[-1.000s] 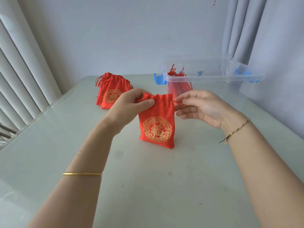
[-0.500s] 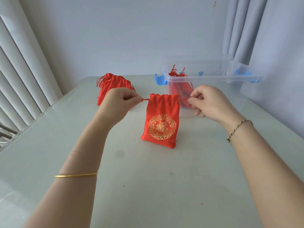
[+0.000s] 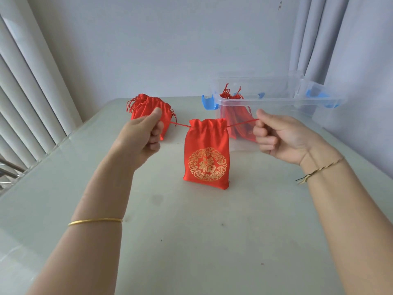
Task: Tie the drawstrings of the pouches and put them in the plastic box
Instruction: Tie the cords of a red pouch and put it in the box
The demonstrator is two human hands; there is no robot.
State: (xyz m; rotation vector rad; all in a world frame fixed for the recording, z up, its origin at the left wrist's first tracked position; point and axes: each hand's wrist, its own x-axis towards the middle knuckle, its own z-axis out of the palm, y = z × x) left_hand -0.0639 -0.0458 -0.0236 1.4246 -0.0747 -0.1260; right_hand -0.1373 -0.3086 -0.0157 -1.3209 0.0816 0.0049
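The worktop [image 3: 191,241] is pale green and glossy, with a few small dark specks on it. Behind it is a plain, pale grey wall [image 3: 170,50] with one small dark mark [image 3: 280,5] near the top. White vertical blinds [image 3: 32,92] hang at the left and a grey curtain [image 3: 314,39] at the right. Metal bars [image 3: 8,171] show at the left edge.

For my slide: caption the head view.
Left hand and right hand pull the drawstrings of a red pouch taut; more pouches wait behind, others in the plastic box.

A plain home room: pale curtains [image 3: 308,39] beside a bare wall [image 3: 170,45], vertical blinds [image 3: 27,92], a glass-topped counter [image 3: 191,241].
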